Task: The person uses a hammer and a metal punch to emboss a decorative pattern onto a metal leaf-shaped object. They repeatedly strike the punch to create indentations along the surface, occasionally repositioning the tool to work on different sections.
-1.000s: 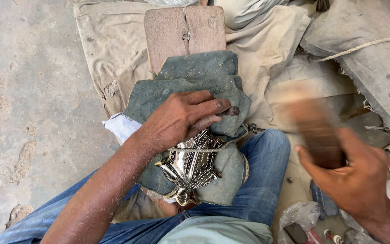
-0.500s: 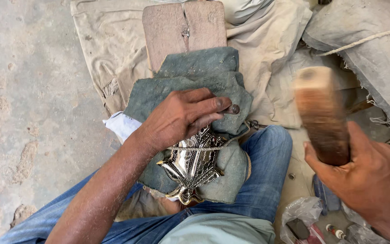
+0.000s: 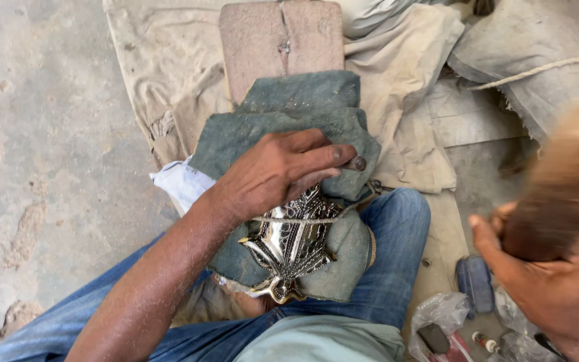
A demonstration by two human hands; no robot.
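While gripped: one mallet (image 3: 564, 188), one punch (image 3: 358, 163).

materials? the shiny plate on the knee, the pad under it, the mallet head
Plate: looks like thin sheet metal, bright silvery polish with mirror glints and embossed ridges. Pad: folded coarse grey-green cloth or felt, matte and dusty, with soft creased edges. Mallet head: probably wood, going by its tan-to-brown colour, but motion blur hides any grain. It is gripped by the right hand.
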